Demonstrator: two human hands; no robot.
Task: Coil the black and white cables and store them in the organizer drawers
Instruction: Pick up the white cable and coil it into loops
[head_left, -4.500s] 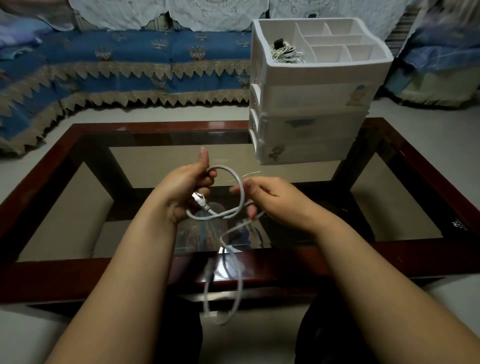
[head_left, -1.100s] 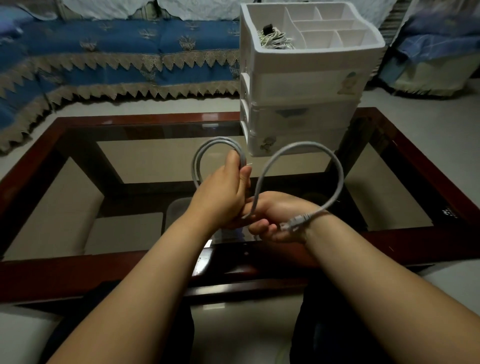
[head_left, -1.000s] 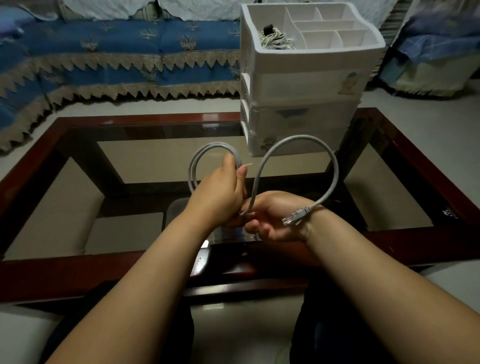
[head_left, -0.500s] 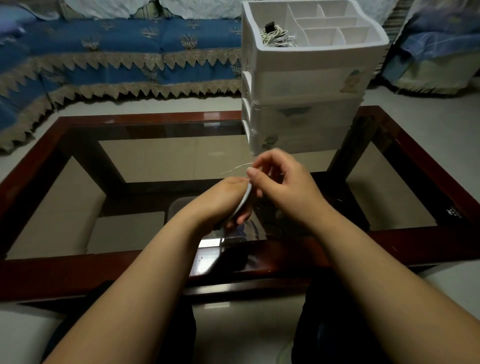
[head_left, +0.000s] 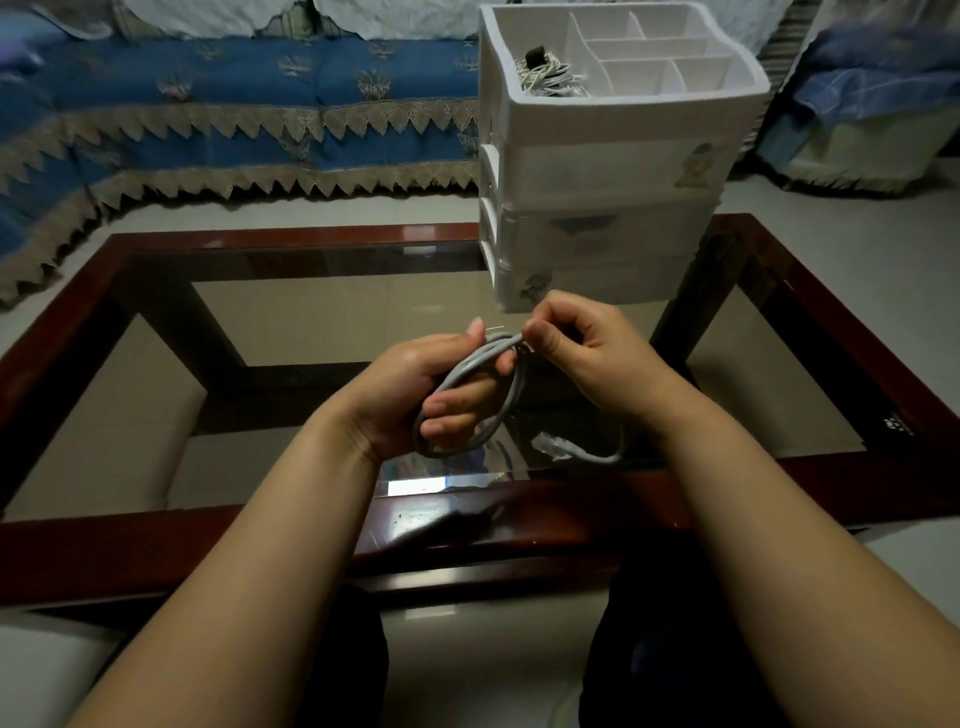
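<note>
Presently, left of the organizer (head_left: 613, 171) and nearer the camera: left hand (head_left: 415, 389) wrapped round a small coil of grey network cable (head_left: 467, 371), fingers curled through the loops and thumb laid over the top, likely so the turns cannot spring apart while being bound. At the coil's upper end, a thin wire tie (head_left: 496, 329) poking up between the two thumbs, too fine to follow. Next, in front of the organizer's bottom drawer: right hand (head_left: 587, 353) with thumb and forefinger pinched at the top of the bundle, other fingers curled in; probably gathering the strands for tying, though whether the pinch catches the tie or only the cable cannot be told. Below that hand, the cable's loose tail hanging in a curve above the glass tabletop (head_left: 311, 322), its clear plug (head_left: 553, 446) uppermost, not yet tucked into the coil. Farther right and back, on the table's far edge: organizer with an earlier bundled cord (head_left: 545, 78) already in the left compartment of its open top tray; all three drawers below closed, so stowing seems a step away
</note>
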